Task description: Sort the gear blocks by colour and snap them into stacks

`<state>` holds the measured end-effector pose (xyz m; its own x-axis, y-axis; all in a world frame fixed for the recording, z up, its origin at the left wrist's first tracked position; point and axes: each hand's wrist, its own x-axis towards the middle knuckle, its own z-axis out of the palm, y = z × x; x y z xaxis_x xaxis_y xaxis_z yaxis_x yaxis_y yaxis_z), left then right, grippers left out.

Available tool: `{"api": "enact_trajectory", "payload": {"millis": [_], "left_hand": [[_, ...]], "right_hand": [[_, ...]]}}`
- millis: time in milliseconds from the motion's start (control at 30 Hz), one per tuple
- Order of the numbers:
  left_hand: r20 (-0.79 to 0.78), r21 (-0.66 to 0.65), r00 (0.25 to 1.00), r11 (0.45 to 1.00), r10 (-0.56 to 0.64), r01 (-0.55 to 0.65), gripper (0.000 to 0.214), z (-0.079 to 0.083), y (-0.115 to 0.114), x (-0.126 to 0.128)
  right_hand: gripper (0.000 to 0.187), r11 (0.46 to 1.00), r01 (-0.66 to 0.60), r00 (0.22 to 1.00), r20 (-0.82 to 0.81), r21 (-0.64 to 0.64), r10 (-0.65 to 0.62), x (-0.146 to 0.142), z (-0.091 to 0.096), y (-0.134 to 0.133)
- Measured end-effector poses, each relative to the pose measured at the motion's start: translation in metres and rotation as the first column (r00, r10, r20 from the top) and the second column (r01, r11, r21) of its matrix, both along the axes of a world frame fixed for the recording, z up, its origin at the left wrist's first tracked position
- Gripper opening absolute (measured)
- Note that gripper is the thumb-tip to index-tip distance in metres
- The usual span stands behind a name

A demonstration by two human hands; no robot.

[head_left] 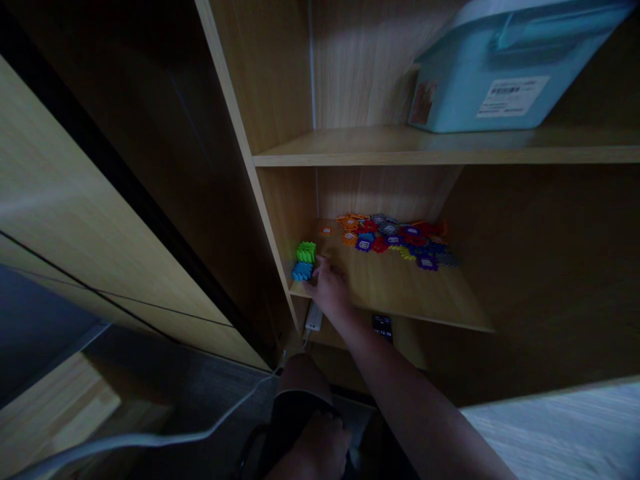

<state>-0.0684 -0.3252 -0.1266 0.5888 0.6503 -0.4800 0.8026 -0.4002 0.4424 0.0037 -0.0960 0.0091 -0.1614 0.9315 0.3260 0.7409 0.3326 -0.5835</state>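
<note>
My right hand [330, 290] reaches onto the lower shelf [400, 293], right beside a small blue stack of toy pieces [302, 271]. A green stack [306, 251] stands just behind the blue one. The fingers are bunched together near the blue stack, and the dim light hides whether they hold anything. A loose heap of coloured gear-shaped pieces [395, 239] lies farther back on the same shelf. My left hand [320, 447] rests on my knee over black cloth at the bottom edge, fingers lying loosely on it.
A light blue lidded box [500, 73] sits on the upper shelf [425, 150]. A white adapter with a cable [314, 317] and a dark phone [383, 327] lie on the shelf below. A cabinet door [75, 220] stands at the left.
</note>
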Motion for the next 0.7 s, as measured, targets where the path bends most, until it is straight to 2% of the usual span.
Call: {"api": "enact_trajectory", "payload": {"millis": [233, 500, 633, 700], "left_hand": [[-0.010, -0.042, 1.000, 0.999, -0.003, 0.003, 0.036, 0.003, 0.004, 0.003], [0.001, -0.042, 1.000, 0.999, 0.023, -0.022, 0.035, 0.006, 0.000, 0.001], [0.011, -0.046, 0.999, 0.998, 0.035, -0.035, 0.035, 0.005, 0.000, 0.001], [0.012, -0.052, 0.999, 0.998, 0.040, -0.039, 0.036, 0.003, 0.001, 0.002]], "right_hand": [[0.064, 1.000, 0.014, 0.999, 0.050, -0.026, -0.013, 0.000, 0.008, -0.002], [0.064, 1.000, 0.004, 1.000, 0.030, 0.008, -0.004, 0.000, 0.001, 0.002], [0.068, 0.997, -0.053, 0.998, 0.032, 0.054, 0.052, 0.015, -0.001, 0.001], [0.062, 0.993, -0.065, 0.997, 0.041, 0.094, 0.061, 0.030, 0.000, 0.004]]}}
